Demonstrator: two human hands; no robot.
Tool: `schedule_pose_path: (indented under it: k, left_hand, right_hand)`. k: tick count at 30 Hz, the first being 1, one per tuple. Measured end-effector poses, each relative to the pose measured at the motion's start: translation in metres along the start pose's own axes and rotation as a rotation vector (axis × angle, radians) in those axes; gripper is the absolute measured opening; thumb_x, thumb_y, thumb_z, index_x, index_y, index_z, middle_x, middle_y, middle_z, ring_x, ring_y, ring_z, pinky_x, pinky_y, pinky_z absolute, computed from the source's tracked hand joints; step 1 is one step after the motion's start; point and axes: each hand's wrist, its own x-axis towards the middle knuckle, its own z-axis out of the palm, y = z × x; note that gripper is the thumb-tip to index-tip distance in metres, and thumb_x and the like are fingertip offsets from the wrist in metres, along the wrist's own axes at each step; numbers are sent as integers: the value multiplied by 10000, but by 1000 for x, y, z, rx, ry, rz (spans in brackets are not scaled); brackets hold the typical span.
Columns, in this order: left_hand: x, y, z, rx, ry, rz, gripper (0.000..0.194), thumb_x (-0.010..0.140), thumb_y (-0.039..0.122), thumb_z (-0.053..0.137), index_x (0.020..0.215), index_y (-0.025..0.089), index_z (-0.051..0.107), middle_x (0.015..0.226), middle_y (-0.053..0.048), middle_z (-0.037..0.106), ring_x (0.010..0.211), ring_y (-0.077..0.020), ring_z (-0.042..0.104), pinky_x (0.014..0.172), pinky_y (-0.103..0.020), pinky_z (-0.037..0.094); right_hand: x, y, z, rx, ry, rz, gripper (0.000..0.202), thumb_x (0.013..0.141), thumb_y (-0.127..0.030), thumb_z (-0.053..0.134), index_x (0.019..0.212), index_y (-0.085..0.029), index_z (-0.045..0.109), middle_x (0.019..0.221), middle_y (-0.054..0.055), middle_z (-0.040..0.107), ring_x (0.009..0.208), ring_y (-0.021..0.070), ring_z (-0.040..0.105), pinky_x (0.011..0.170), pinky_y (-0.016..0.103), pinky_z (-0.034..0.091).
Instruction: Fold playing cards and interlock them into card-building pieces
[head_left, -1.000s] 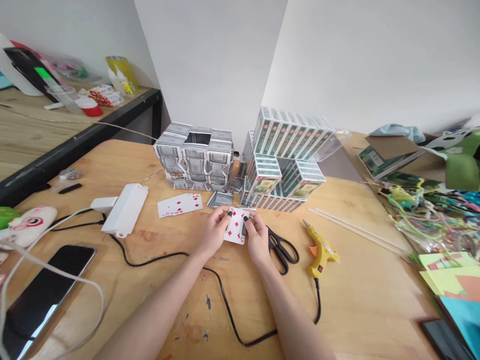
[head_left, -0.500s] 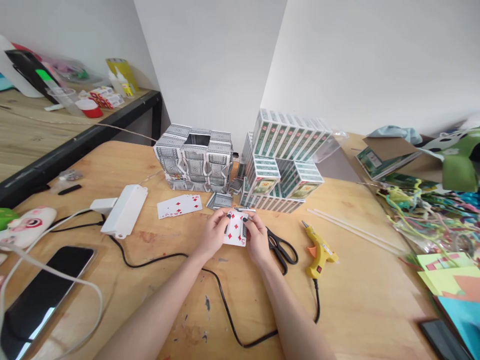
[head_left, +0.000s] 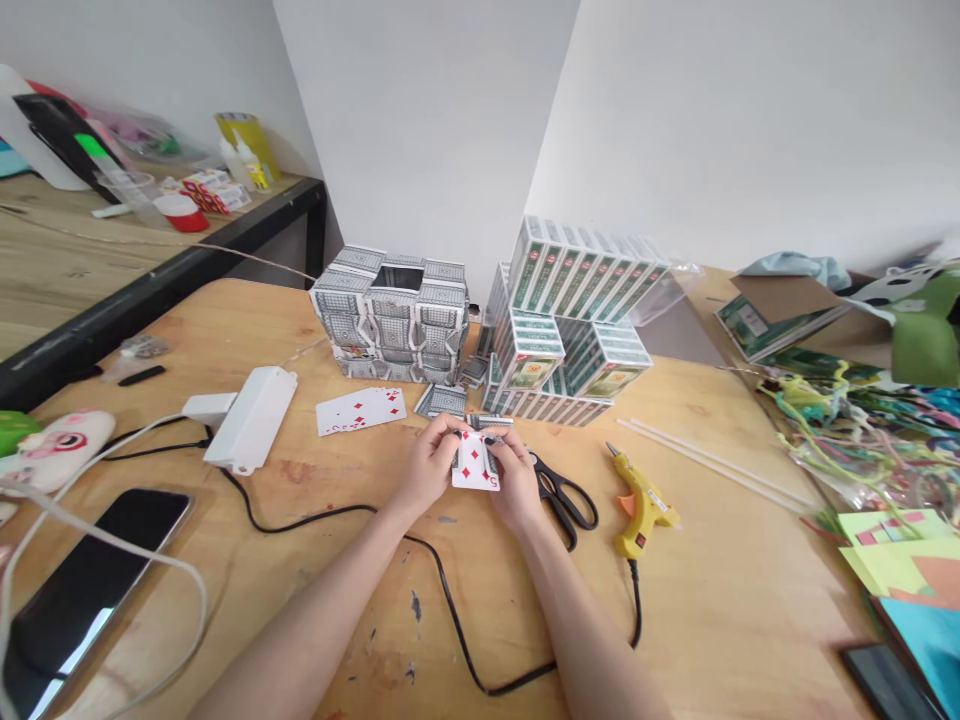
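Between my two hands is a five of diamonds playing card (head_left: 475, 468), face up, its side edges bent inward so the grey patterned back shows. My left hand (head_left: 433, 462) pinches its left side, and my right hand (head_left: 514, 470) pinches the right side with the thumb on the fold. Just beyond my fingers lie folded grey-backed cards (head_left: 441, 400). A fanned row of diamond cards (head_left: 361, 411) rests face up to the left. Behind stands a hollow block built of folded cards (head_left: 397, 325). Black-handled scissors (head_left: 574, 500) lie close by my right hand.
Stacked green card boxes (head_left: 570, 320) stand at the back. Right of the scissors lie a yellow glue gun (head_left: 642, 505) and clear glue sticks (head_left: 712, 462). A black cable (head_left: 450, 590) crosses the table under my forearms. A white adapter (head_left: 251, 420) and a phone (head_left: 97, 570) are left.
My fingers have shifted slightly on the five of diamonds, covering more of its far end. The card sits a little further right in the picture; the view moved slightly.
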Motion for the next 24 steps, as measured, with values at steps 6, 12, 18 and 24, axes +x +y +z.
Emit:
schedule_pose_path:
  k: [6,12,18,24]
  left_hand:
    - [0,-4,-2,70,-5,95,146,693,134,390,677,178,528,587,39,489,514,-97,422,472,-202,334]
    - [-2,-5,-2,97,14,108,141,701,145,394,670,181,526,579,40,483,503,-94,417,473,-203,332]
    - [-2,-5,-1,103,-12,78,114,700,162,427,671,180,536,570,44,477,488,-88,412,461,-196,327]
    - [4,-1,-6,69,-28,-38,131,708,201,478,764,182,595,640,22,545,524,-100,451,468,-195,352]
  right_hand:
    - [2,2,-2,15,7,45,118,609,-197,565,723,-219,587,549,-62,525,458,100,403,452,210,300]
    - [2,1,-1,-15,35,88,112,608,-203,559,715,-216,589,529,-49,507,451,109,406,442,221,299]
    - [5,3,-3,11,54,125,113,604,-172,546,696,-207,603,582,-27,559,496,118,461,470,226,351]
    - [2,-1,-1,20,81,187,52,663,-209,566,709,-203,590,616,-17,564,536,120,503,447,201,362]
